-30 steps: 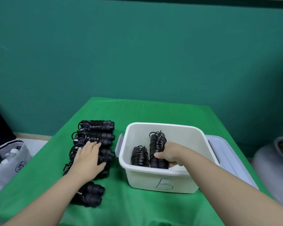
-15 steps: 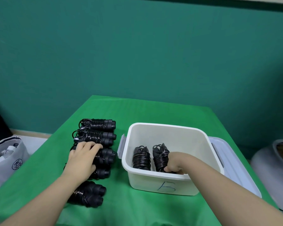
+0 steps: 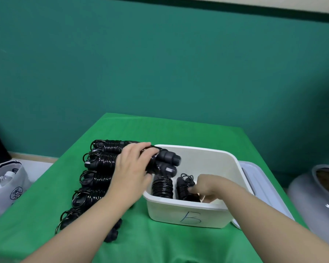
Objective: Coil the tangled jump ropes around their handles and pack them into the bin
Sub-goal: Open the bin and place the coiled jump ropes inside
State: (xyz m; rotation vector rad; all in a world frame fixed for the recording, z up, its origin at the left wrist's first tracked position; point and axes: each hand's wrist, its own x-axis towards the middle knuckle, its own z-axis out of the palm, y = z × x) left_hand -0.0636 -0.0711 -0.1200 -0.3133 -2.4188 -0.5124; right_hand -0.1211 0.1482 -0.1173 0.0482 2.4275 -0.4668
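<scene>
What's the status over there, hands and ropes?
Left hand carrying a coiled rope over the bin's rim. Right hand inside, on a packed rope. Nothing blocking.

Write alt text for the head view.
A person's left hand carries a coiled jump rope over a white bin, while the right hand touches one of two coiled ropes inside. More coiled ropes lie on the green cloth.
</scene>
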